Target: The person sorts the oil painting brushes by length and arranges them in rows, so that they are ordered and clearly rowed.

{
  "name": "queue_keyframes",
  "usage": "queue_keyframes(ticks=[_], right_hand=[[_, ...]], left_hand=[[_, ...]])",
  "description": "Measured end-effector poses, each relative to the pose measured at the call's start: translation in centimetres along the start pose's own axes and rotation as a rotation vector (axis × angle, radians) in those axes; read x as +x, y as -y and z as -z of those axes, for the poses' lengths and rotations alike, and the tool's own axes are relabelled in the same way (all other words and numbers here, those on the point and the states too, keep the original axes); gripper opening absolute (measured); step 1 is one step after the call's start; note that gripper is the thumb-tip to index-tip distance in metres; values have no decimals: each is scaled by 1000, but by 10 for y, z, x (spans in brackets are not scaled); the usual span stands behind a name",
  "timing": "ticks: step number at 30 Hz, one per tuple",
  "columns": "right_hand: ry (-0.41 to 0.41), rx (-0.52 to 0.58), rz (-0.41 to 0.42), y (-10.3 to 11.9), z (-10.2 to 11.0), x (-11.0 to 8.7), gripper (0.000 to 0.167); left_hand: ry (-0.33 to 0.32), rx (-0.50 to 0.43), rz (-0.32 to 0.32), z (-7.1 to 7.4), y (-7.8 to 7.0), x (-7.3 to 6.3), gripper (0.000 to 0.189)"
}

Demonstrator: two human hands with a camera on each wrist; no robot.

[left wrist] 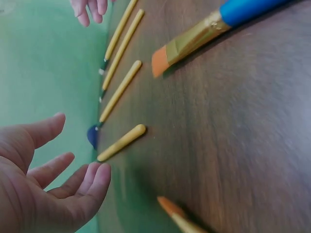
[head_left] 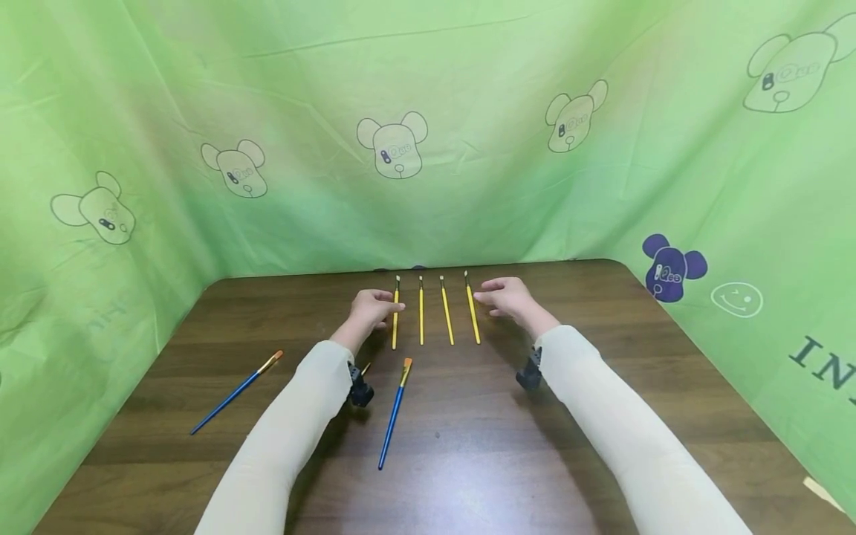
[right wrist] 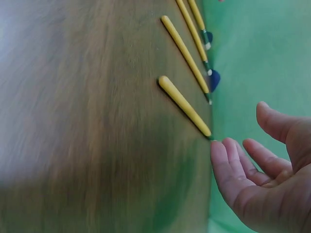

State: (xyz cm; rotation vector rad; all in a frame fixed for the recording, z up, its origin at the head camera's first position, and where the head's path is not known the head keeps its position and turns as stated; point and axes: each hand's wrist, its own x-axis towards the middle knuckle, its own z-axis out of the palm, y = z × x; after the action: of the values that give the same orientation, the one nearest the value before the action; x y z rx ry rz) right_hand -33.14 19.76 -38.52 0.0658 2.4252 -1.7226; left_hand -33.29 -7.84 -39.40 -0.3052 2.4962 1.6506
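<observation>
Several slim yellow-handled paintbrushes (head_left: 421, 312) lie side by side near the table's far edge, their bristle ends pointing away. My left hand (head_left: 372, 308) is at the leftmost one, its thumb overlapping that yellow handle (head_left: 395, 319) in the head view. In the left wrist view the left hand (left wrist: 63, 179) has loosely bent, spread fingers with nothing gripped. My right hand (head_left: 511, 299) is just right of the rightmost yellow brush (head_left: 473, 316). In the right wrist view, the right hand (right wrist: 262, 174) has its fingers apart, with fingertips close to that brush's far end.
A blue-handled flat brush (head_left: 394, 416) with orange bristles lies at the table's middle front. Another blue brush (head_left: 234, 394) lies slanted at the left. A gold tip (head_left: 365, 368) peeks out by the left wrist camera. Green cloth (head_left: 468, 200) hangs behind the wooden table (head_left: 481, 453).
</observation>
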Motion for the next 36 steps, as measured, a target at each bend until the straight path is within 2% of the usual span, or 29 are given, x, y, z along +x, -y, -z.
queue_keyframes(ticks=[7, 16, 24, 31, 36], right_hand=[[71, -14, 26, -1, 21, -21, 54], [70, -161, 94, -3, 47, -56, 52], [13, -229, 175, -22, 64, -85, 50], [-12, -284, 253, -37, 75, -107, 44], [-10, -357, 281, -48, 81, -115, 41]], left_hand=[[108, -17, -96, 15, 2, -24, 47], [208, -4, -181, 27, 14, -66, 46], [240, -44, -228, 25, 32, -96, 44], [245, 1, -300, 21, 50, -117, 43], [281, -37, -290, 17, 61, -127, 44]])
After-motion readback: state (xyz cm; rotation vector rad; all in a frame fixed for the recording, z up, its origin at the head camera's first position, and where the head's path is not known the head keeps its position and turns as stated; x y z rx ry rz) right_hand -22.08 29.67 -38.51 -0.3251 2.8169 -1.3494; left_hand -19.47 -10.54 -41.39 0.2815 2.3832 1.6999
